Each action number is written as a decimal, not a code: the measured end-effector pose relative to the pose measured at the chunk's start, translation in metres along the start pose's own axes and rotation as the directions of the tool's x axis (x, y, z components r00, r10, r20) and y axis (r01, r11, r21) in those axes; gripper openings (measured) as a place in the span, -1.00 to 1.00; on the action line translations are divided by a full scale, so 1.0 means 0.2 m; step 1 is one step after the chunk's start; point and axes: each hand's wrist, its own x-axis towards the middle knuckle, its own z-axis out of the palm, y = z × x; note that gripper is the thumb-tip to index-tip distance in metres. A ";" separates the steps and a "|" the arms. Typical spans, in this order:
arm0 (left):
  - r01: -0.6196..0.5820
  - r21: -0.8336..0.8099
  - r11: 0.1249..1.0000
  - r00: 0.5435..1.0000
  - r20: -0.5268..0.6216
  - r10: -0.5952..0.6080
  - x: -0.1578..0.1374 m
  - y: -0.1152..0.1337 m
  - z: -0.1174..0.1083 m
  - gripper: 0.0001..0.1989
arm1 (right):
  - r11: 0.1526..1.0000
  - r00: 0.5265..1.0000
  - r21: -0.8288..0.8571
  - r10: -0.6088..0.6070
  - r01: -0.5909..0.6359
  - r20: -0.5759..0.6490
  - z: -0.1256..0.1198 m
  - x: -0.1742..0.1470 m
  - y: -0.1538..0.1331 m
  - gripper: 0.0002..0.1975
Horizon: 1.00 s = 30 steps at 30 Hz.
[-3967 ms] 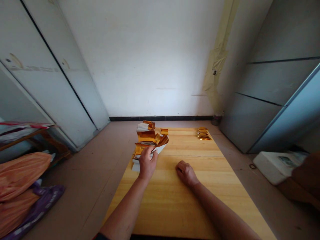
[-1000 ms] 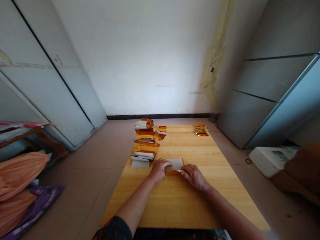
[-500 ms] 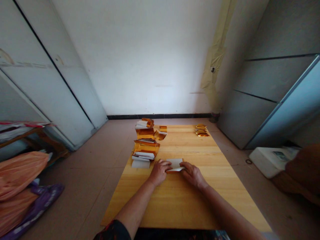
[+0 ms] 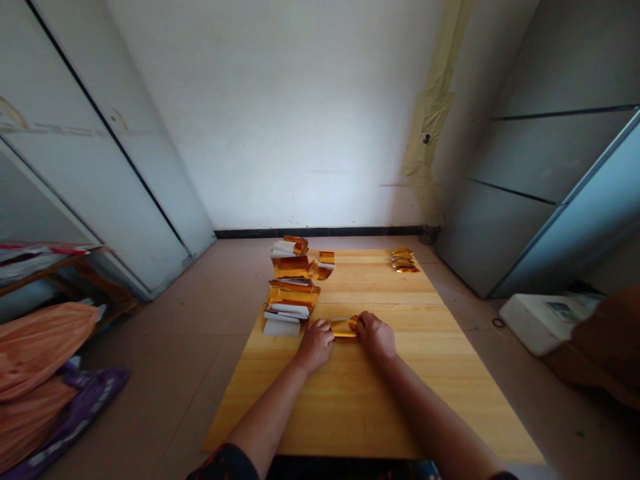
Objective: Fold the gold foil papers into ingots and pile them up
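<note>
The folded gold paper lies on the wooden table, gripped between left hand and right hand.

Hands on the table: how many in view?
2. The left hand and the right hand both rest on the wooden table, one at each end of a folded gold paper. No other person's hand shows.

No text, label, brand, number or sign can be read anywhere here. The gold paper between the hands carries no print that shows, the stacked gold sheets show only bare foil and white backs, and the white box on the floor bears a mark too blurred to read.
</note>
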 end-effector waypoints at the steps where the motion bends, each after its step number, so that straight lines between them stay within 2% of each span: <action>1: -0.007 0.010 1.000 1.000 -0.001 0.007 0.00 0.00 0.00 -0.78 | 0.998 1.000 -0.055 0.002 -0.003 -0.003 0.01 0.00 -0.01 -0.83; 6: -0.060 0.008 0.998 0.997 -0.056 0.061 -0.03 0.00 0.00 -0.77 | 0.981 0.994 -0.181 -0.082 0.069 -0.068 0.04 -0.02 -0.01 -0.87; 13: -0.082 -0.017 0.996 0.991 -0.106 0.080 -0.04 0.02 0.00 -0.74 | 0.977 0.997 -0.207 -0.064 0.054 -0.040 0.04 0.00 0.00 -0.88; 16: -0.058 -0.048 0.997 0.990 -0.131 0.051 -0.05 0.01 0.01 -0.73 | 0.975 0.997 -0.216 -0.060 0.049 -0.043 0.05 0.00 0.00 -0.85; 18: -0.021 -0.074 0.997 0.983 -0.186 0.007 -0.06 0.01 0.01 -0.72 | 0.975 0.997 -0.217 -0.062 0.051 -0.043 0.05 0.00 0.00 -0.85; 21: 0.025 -0.116 0.993 0.948 -0.313 -0.060 -0.07 0.04 0.00 -0.70 | 0.974 0.997 -0.217 -0.067 0.057 -0.040 0.06 0.00 0.00 -0.87; 23: 0.012 -0.119 0.993 0.931 -0.360 -0.054 -0.07 0.07 -0.02 -0.71 | 0.974 0.997 -0.220 -0.064 0.054 -0.040 0.07 0.00 0.00 -0.86; 25: -0.057 -0.084 0.995 0.944 -0.330 0.026 -0.04 0.11 -0.04 -0.68 | 0.974 0.997 -0.222 -0.061 0.050 -0.042 0.07 0.00 0.00 -0.85; 27: -0.106 -0.044 0.993 0.965 -0.247 0.092 -0.02 0.15 -0.03 -0.63 | 0.973 0.997 -0.224 -0.063 0.051 -0.043 0.07 0.00 0.00 -0.84; 30: -0.093 -0.009 0.996 0.984 -0.154 0.090 0.02 0.18 -0.01 -0.65 | 0.972 0.998 -0.231 -0.057 0.046 -0.041 0.06 0.00 -0.01 -0.86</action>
